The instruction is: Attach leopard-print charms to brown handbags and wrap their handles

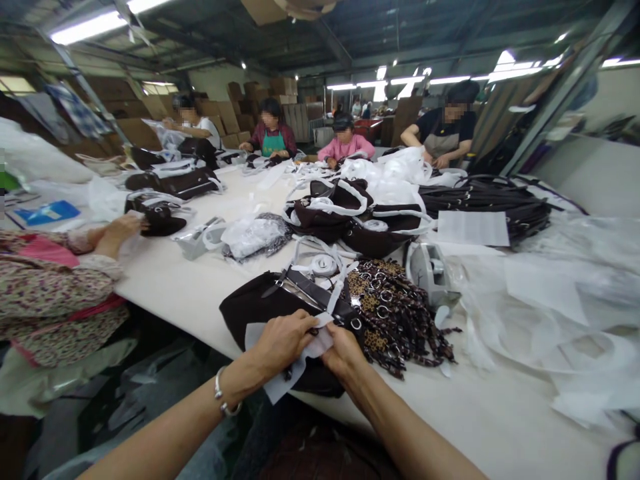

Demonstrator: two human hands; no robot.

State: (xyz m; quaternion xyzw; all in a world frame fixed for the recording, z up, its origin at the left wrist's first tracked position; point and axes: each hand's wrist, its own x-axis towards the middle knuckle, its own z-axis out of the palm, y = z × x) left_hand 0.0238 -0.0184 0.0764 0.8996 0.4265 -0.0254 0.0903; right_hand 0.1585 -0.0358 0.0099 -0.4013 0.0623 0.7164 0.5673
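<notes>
A dark brown handbag (250, 300) lies at the table's near edge in front of me, its handle wrapped in white strip. Over its front, my left hand (287, 340) is closed on a sheet of thin white tissue paper (275, 387). My right hand (345, 353) pinches the same paper near its upper right corner, close to the left fingertips. A small dark item shows by my left fingers, too covered to name. Just right of the bag is a heap of leopard-print straps (395, 307) with metal rings.
Behind the bag sit more brown handbags (325, 207) and a tape dispenser (433, 273). White wrapping sheets (550, 307) spread over the right side of the table (200, 280). A co-worker's hand (123, 230) handles a dark bag at left; several people work across the table.
</notes>
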